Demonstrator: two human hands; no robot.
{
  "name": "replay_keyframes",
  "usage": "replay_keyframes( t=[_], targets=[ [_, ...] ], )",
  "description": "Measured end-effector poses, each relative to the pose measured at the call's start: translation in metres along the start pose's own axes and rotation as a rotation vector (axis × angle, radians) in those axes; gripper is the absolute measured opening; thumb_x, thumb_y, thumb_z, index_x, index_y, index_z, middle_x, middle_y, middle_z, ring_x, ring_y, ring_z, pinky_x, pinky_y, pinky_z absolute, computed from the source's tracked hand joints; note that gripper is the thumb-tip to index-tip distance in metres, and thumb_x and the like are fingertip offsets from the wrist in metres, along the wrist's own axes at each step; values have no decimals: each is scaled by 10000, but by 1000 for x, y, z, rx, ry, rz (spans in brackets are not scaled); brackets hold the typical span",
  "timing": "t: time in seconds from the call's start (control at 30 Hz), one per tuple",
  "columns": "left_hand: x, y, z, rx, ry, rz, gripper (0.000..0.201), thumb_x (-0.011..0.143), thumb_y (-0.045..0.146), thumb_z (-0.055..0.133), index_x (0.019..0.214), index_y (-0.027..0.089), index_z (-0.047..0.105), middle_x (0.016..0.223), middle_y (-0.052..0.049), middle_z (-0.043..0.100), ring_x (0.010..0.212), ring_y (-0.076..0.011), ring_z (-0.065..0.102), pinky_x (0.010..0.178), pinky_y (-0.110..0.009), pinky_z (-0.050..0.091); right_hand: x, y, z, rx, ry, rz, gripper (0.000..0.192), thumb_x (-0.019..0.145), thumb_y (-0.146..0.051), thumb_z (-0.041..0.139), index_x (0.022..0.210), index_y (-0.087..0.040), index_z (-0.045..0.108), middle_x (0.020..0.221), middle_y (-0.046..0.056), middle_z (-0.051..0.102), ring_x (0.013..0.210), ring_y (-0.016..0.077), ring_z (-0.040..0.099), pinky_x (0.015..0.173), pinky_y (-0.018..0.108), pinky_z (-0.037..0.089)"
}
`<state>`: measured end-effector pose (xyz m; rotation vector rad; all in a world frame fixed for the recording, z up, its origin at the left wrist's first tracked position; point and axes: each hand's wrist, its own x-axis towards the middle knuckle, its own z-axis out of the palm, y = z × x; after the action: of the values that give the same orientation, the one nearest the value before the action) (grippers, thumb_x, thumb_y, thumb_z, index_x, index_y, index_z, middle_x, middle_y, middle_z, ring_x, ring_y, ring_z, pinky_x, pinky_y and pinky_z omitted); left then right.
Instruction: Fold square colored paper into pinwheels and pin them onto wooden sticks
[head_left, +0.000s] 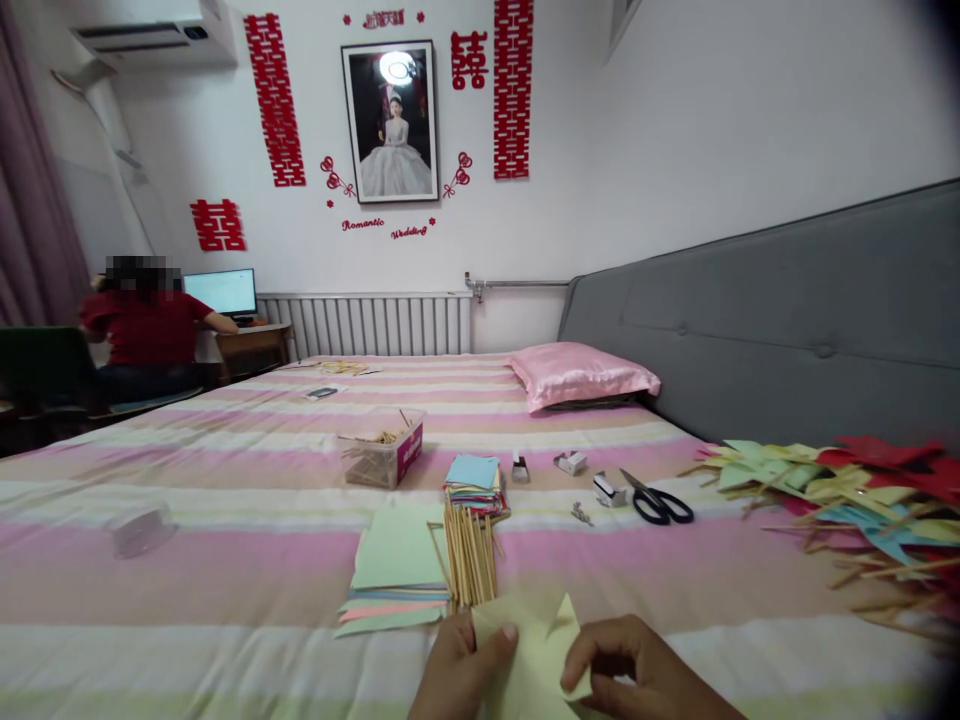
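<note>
left hand [457, 672] and right hand [645, 675] cut off below, yellow paper [534, 650] partly covered

left hand [457, 675]: bare, no ring | right hand [637, 672]: bare, no glove | sleeves: none in view

Pale yellow paper sheet [536, 650]: partly folded, one pointed flap raised at its far right corner. Lies at near centre of the striped bed, low in view, lower part cut off by the frame edge. Left hand [457, 670] pinches its left edge, thumb on top; right hand [637, 670] grips its right corner.
</note>
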<state>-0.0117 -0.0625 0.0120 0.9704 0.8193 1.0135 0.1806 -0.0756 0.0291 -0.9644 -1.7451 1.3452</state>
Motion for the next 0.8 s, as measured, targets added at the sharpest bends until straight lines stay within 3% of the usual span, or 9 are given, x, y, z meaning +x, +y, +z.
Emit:
replay_keyframes(
  t=[0.27, 0.57, 0.8],
  targets=[
    [1, -3, -1, 84, -3, 22, 503, 571, 524, 667, 774, 66, 707, 561, -87, 663, 469, -134, 539, 503, -253, 432, 6, 7, 4, 51, -7, 6, 352, 746, -421, 580, 610, -109, 671, 540, 2, 561, 528, 98, 484, 526, 216, 368],
    [-2, 4, 5, 140, 11, 66, 507, 573, 540, 650, 752, 69, 703, 579, -80, 673, 496, -147, 559, 516, -254, 440, 16, 14, 15, 32, 60, 55, 266, 741, -355, 580, 630, -114, 592, 552, -16, 523, 518, 107, 499, 515, 220, 394],
    [3, -2, 4, 164, 51, 70, 531, 549, 561, 651, 760, 76, 700, 605, -83, 687, 513, -165, 577, 522, -259, 442, 23, 14, 18, -100, 145, 83, 200, 703, -270, 577, 553, -138, 559, 481, -41, 470, 459, 97, 458, 460, 200, 335]
  ],
)
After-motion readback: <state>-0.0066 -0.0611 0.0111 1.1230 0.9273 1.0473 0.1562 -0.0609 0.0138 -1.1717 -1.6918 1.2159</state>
